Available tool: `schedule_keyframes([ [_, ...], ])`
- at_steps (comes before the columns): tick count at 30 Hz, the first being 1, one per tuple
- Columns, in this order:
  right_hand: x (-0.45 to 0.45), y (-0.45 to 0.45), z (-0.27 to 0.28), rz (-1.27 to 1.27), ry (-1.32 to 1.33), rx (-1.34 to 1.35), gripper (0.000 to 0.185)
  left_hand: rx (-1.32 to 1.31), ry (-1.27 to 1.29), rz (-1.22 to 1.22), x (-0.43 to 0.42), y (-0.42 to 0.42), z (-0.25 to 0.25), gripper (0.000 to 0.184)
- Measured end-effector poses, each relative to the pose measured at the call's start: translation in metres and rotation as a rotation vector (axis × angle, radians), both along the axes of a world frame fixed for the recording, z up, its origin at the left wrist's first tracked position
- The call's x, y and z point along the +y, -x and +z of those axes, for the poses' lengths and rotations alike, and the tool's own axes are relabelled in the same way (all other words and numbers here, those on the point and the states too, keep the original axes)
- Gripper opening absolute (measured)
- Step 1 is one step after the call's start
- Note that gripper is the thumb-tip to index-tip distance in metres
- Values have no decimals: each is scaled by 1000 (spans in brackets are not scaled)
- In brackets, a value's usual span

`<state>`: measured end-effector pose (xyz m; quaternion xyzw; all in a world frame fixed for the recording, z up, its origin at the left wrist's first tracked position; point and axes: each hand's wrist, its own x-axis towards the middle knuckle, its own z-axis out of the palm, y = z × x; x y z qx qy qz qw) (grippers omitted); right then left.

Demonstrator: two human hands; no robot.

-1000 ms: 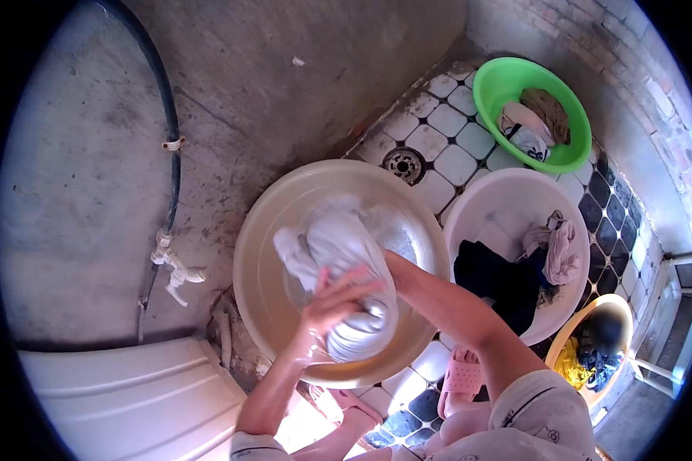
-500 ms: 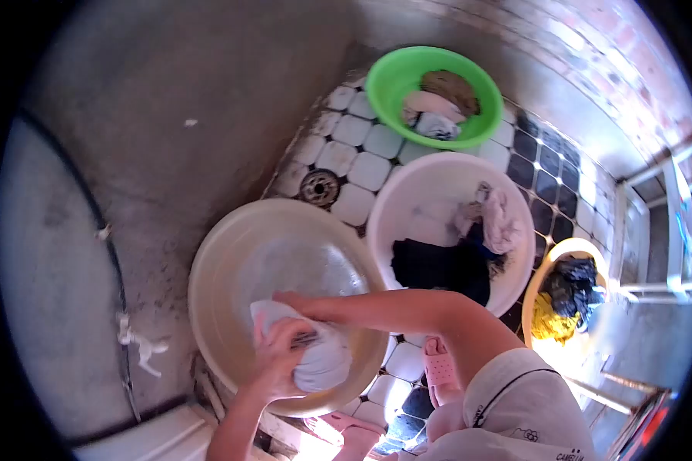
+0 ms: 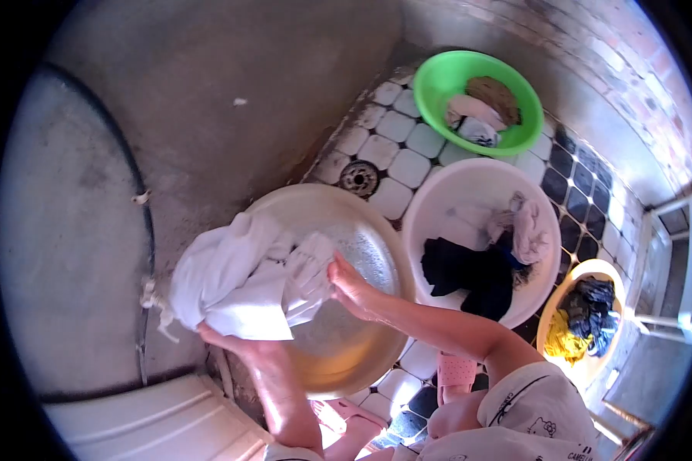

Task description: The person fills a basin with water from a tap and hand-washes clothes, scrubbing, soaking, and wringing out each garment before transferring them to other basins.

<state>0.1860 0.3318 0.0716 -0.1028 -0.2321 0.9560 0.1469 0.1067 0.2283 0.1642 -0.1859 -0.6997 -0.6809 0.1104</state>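
A white garment (image 3: 242, 280) hangs spread and crumpled between my hands, over the left side of the large beige basin (image 3: 346, 376). My right hand (image 3: 350, 286) grips its right edge, with fingers closed on the fabric. At its lower left, my left hand (image 3: 227, 339) holds the garment from beneath; its fingers are mostly hidden by the cloth. What kind of garment it is I cannot make out. The basin below holds shiny liquid.
A pale pink basin (image 3: 430, 180) with dark and light clothes stands right of the beige one. Behind it is a green basin (image 3: 532, 115) with clothes. A yellow-orange tub (image 3: 544, 330) holds dark and yellow items. A drain (image 3: 359, 178), wall hose (image 3: 123, 142) and white rack (image 3: 653, 253) surround them.
The white garment, bunched inside the beige basin before, is now lifted, opened out and moved up and left. My hands have moved apart. The view has shifted slightly.
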Motion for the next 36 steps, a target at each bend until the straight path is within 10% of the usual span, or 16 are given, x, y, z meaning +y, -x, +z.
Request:
schedule_keyframes([
  [5, 29, 17, 0, 241, 308, 312, 78, 65, 132, -137, -25, -7, -46, 77],
  [8, 44, 11, 39, 79, -67, 81, 62, -884, -636, -373, -26, -8, -31, 65],
  [10, 40, 14, 42, -43, 93, -64, 44, -816, -602, -498, -40, -9, -36, 58],
  [13, 36, 19, 32, -141, 369, -259, 24, -274, -68, -264, 15, -43, 23, 77],
  [19, 41, 34, -6, 273, -286, 45, 27, 419, 449, -1200, 0, -15, 15, 64],
  [26, -3, 97, -32, 358, -1419, -286, 32, 500, 1051, -1604, 2, -7, 28, 53],
  [36, -39, 75, -30, 495, -1363, -338, 31, 105, 1113, -1841, -4, -7, -18, 45],
])
